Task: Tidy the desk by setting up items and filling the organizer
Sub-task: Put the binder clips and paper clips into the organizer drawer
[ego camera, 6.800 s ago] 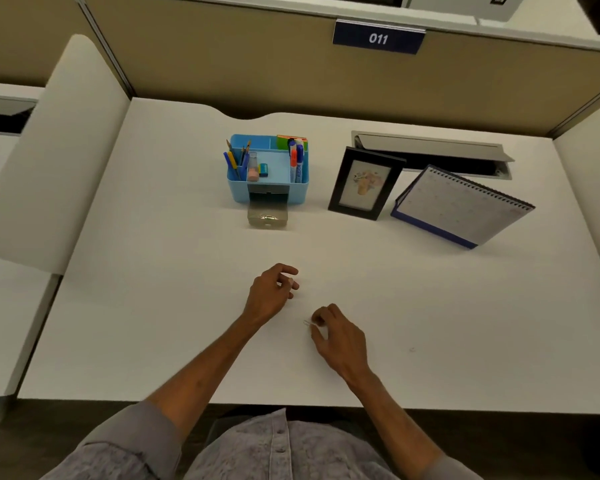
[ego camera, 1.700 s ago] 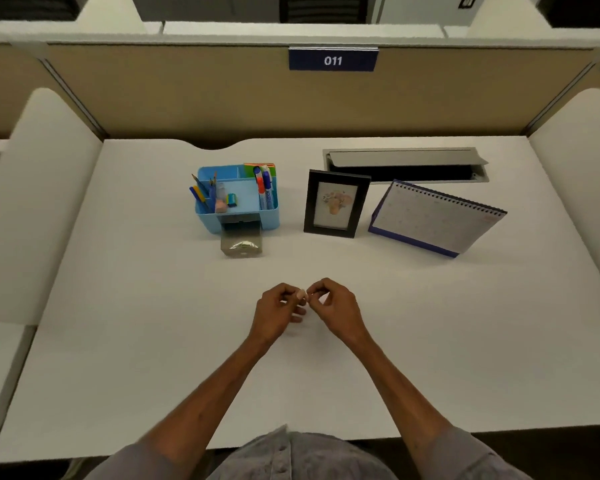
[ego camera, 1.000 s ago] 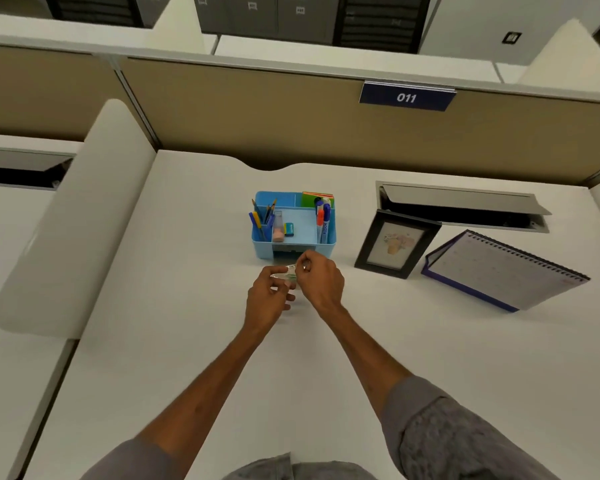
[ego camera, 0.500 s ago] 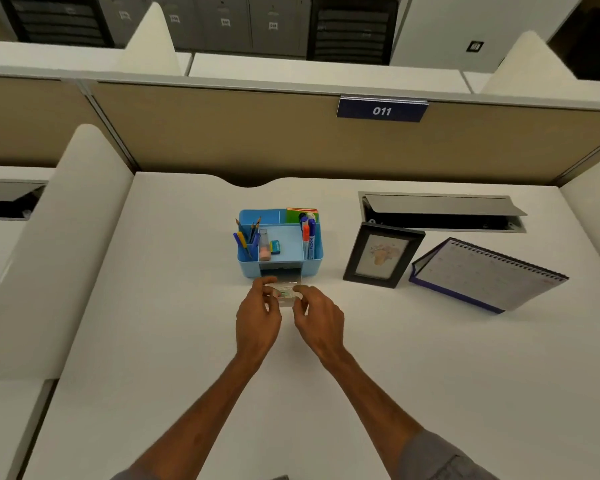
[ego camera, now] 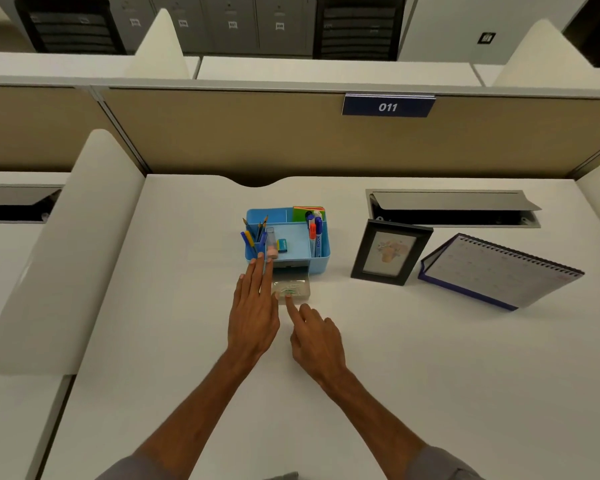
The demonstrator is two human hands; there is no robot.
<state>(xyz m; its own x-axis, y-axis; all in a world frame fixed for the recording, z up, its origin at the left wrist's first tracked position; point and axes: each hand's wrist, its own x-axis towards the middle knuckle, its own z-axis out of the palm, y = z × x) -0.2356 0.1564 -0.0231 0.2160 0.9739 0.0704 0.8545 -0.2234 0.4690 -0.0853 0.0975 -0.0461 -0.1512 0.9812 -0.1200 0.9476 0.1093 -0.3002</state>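
A blue desk organizer [ego camera: 321, 253] stands mid-desk, with pens, pencils, markers, an eraser and sticky notes in its compartments. Its clear drawer [ego camera: 300, 288] is pulled out at the front and has small paper clips [ego camera: 289, 290] inside. My left hand [ego camera: 253, 317] lies flat with straight fingers, the fingertips touching the organizer's front left corner beside the drawer. My right hand [ego camera: 317, 337] points its index finger at the drawer's front edge and touches it; the other fingers are loosely bent and hold nothing.
A black photo frame [ego camera: 388, 252] stands to the right of the organizer, with a spiral desk calendar [ego camera: 499, 271] further right. An open cable hatch [ego camera: 451, 202] lies behind them. A tan partition [ego camera: 222, 133] closes the back; white side dividers flank the desk.
Both hands carried small clips from the desk's front up to the drawer and let them go. The left hand now lies flat against the organizer, and the right index finger touches the drawer front.
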